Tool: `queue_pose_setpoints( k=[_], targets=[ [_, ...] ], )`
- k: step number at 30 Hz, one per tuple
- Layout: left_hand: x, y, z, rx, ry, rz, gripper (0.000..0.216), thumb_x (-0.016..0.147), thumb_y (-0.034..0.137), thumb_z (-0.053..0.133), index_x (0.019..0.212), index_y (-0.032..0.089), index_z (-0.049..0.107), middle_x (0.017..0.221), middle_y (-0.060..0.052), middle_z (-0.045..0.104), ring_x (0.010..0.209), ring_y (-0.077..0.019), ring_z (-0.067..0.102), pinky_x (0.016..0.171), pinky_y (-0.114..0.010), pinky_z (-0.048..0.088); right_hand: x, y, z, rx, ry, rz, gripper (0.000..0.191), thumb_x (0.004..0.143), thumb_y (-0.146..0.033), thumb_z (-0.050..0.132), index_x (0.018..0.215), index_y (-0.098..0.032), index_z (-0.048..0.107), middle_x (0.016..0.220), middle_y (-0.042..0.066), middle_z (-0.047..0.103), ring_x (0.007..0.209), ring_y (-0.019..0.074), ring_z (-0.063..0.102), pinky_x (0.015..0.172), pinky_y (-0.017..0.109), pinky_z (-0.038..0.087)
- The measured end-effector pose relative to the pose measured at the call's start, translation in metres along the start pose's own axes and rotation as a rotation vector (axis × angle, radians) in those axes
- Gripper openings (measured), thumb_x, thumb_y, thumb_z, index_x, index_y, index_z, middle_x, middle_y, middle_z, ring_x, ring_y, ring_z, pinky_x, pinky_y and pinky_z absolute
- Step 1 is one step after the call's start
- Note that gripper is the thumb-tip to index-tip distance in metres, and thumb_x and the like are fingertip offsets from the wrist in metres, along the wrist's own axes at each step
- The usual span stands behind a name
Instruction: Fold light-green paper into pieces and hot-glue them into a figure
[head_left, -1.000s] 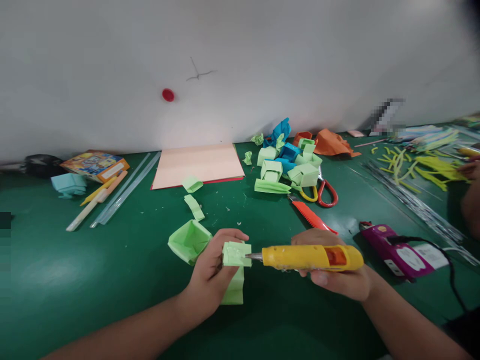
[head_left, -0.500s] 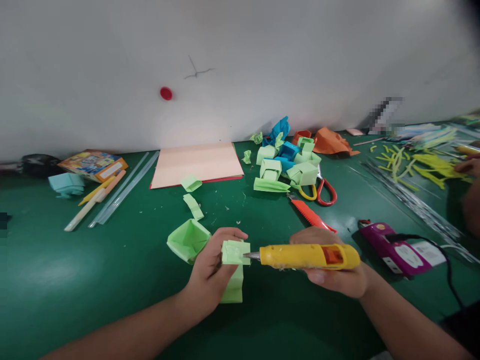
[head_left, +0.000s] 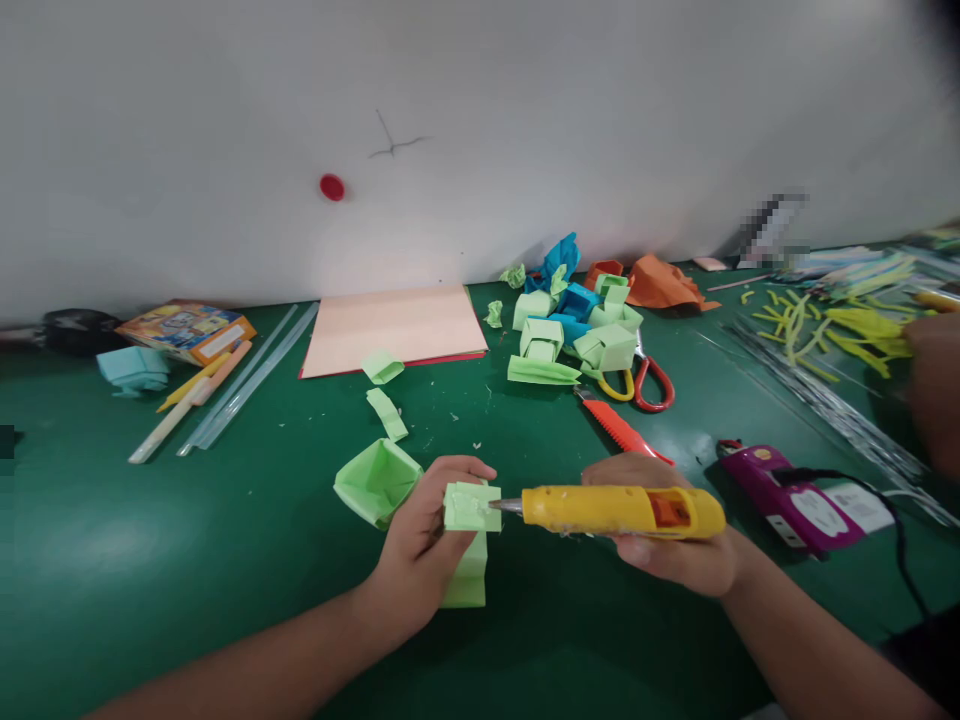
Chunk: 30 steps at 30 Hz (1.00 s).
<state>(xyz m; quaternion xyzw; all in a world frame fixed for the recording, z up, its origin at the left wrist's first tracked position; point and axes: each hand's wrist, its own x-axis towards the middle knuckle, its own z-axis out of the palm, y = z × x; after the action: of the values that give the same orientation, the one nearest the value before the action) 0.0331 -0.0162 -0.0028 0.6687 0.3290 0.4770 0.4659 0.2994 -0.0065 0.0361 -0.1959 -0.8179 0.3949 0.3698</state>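
Note:
My left hand (head_left: 420,540) grips a light green folded paper piece (head_left: 471,575), its small flat end facing up between thumb and fingers. A shiny smear, like glue, shows on that end. Wrapped around a yellow hot glue gun (head_left: 585,510) is my right hand (head_left: 667,560). The gun lies level, and its metal nozzle points left, at the right edge of the paper end. Just left of my left hand sits an open green paper box (head_left: 379,482). Behind it lie a green paper strip (head_left: 387,413) and a small folded green piece (head_left: 383,367).
Pink paper sheets (head_left: 397,325) lie against the wall. Right of them are folded green paper pieces (head_left: 541,338), scissors (head_left: 654,385) and a red cutter (head_left: 619,425). A purple device (head_left: 787,495) with a black cable and another person's blurred hand (head_left: 934,380) are at right. Glue sticks (head_left: 255,385) lie left.
The glue gun has shifted very slightly right, and more of the shiny smear shows on the paper end. The other person's hand at the right has moved further into view.

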Motion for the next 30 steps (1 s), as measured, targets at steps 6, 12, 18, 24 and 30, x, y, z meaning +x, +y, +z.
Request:
queue_pose_setpoints(
  k=[6, 12, 18, 24, 30],
  targets=[
    [-0.001, -0.001, 0.0, -0.034, -0.021, -0.008, 0.013, 0.098, 0.017, 0.053, 0.1, 0.021, 0.065, 0.118, -0.009, 0.061, 0.105, -0.0218, 0.061, 0.08, -0.031, 0.052, -0.002, 0.002, 0.0, -0.012, 0.016, 0.005, 0.031, 0.1, -0.038, 0.051, 0.075, -0.022, 0.044, 0.066, -0.002, 0.042, 0.058, 0.0148, 0.04, 0.053, 0.031, 0.029],
    [0.0, 0.0, 0.0, -0.011, -0.011, -0.011, 0.012, 0.097, 0.016, 0.055, 0.098, 0.02, 0.065, 0.117, -0.009, 0.06, 0.099, -0.02, 0.062, 0.078, -0.031, 0.052, 0.003, -0.005, -0.001, -0.014, 0.015, -0.004, 0.037, 0.103, -0.049, 0.045, 0.082, -0.02, 0.057, 0.068, 0.001, 0.054, 0.06, 0.0155, 0.049, 0.054, 0.03, 0.036],
    [-0.002, -0.002, 0.0, -0.031, -0.012, -0.006, 0.012, 0.098, 0.018, 0.054, 0.102, 0.021, 0.065, 0.118, -0.009, 0.06, 0.103, -0.0212, 0.062, 0.08, -0.032, 0.053, 0.006, -0.007, -0.002, -0.01, 0.046, -0.005, 0.04, 0.103, -0.05, 0.047, 0.089, -0.017, 0.064, 0.073, 0.004, 0.063, 0.062, 0.0164, 0.056, 0.055, 0.03, 0.041],
    [-0.002, -0.001, -0.001, -0.04, -0.021, -0.007, 0.014, 0.099, 0.018, 0.052, 0.104, 0.022, 0.064, 0.119, -0.009, 0.059, 0.105, -0.0225, 0.062, 0.081, -0.034, 0.053, 0.001, -0.002, -0.002, -0.013, 0.034, 0.022, 0.036, 0.103, -0.047, 0.049, 0.089, -0.018, 0.064, 0.076, 0.005, 0.063, 0.066, 0.017, 0.057, 0.056, 0.03, 0.042],
    [-0.001, -0.003, -0.001, -0.056, -0.003, -0.035, 0.013, 0.1, 0.021, 0.054, 0.105, 0.025, 0.065, 0.121, -0.008, 0.059, 0.101, -0.022, 0.064, 0.082, -0.035, 0.053, -0.003, 0.006, 0.0, 0.016, 0.08, 0.025, 0.031, 0.099, -0.041, 0.055, 0.077, -0.021, 0.049, 0.066, -0.002, 0.047, 0.058, 0.0134, 0.044, 0.052, 0.028, 0.032]
  ],
)
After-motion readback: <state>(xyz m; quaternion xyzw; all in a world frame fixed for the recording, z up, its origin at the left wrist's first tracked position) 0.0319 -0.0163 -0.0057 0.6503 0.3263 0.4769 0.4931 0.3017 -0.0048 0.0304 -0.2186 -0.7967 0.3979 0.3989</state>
